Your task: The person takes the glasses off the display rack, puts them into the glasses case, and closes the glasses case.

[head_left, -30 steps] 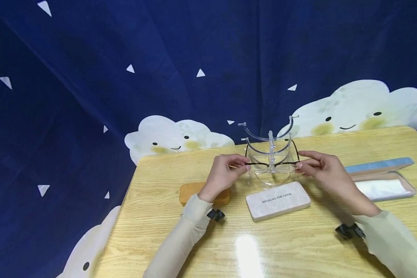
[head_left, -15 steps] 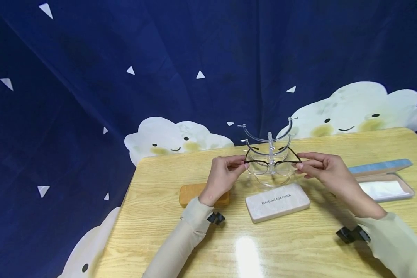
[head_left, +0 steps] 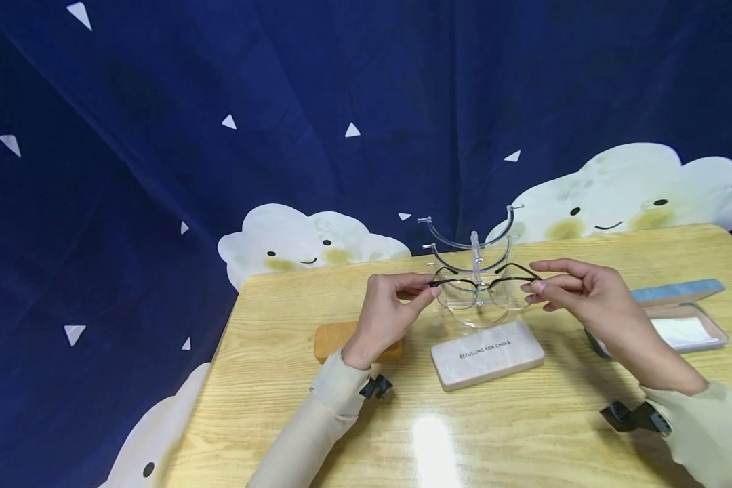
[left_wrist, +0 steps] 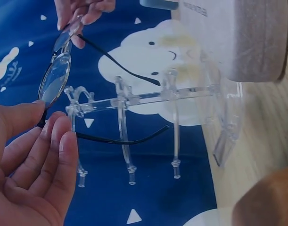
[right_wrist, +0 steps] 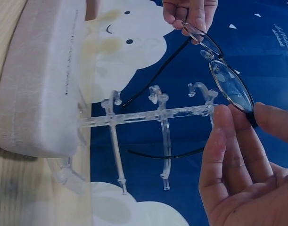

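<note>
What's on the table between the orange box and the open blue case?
The pale case, with the clear stand behind it; the head view shows this.

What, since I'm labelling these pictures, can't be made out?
Head view: part of the orange case, behind the left hand and wrist.
Head view: part of the open blue case, behind the right hand and wrist.
Head view: inside of the pale case, which is shut.
Right wrist view: hinge end of one temple of the glasses, behind the right hand.
Left wrist view: much of the orange case, past the edge.
</note>
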`<state>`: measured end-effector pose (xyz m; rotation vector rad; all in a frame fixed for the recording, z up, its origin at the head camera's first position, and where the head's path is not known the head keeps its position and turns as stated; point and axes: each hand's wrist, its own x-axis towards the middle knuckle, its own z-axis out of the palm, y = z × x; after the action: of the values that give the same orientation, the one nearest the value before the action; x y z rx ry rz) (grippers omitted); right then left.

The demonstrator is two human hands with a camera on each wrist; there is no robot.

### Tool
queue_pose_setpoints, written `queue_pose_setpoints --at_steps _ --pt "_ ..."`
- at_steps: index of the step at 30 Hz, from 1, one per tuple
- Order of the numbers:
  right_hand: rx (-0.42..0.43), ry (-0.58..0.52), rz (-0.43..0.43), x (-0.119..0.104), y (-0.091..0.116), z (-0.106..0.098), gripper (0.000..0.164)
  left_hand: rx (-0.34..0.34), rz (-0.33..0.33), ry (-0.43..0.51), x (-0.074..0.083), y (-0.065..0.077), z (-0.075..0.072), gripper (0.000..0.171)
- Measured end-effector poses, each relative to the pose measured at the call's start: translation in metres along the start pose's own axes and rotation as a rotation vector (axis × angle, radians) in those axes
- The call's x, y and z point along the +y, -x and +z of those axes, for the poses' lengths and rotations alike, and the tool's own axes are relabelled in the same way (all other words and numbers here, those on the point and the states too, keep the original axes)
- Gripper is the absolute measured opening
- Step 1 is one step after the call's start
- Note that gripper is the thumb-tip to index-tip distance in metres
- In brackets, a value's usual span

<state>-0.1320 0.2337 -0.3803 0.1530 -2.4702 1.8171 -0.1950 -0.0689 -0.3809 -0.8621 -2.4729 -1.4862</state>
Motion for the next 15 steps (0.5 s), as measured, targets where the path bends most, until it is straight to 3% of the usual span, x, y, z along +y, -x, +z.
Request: queue_pose_setpoints --at_steps 8,15 --pt "0.012 0.020 0.024 -0.005 0.006 -0.001 0.024 0.019 0.067 -0.039 0.008 0.004 -0.005 0.019" --pt "0.005 0.090 0.043 -0.014 0.009 -0.002 0.042 0.035 0.139 -0.098 0.016 0.006 -0.008 0.019"
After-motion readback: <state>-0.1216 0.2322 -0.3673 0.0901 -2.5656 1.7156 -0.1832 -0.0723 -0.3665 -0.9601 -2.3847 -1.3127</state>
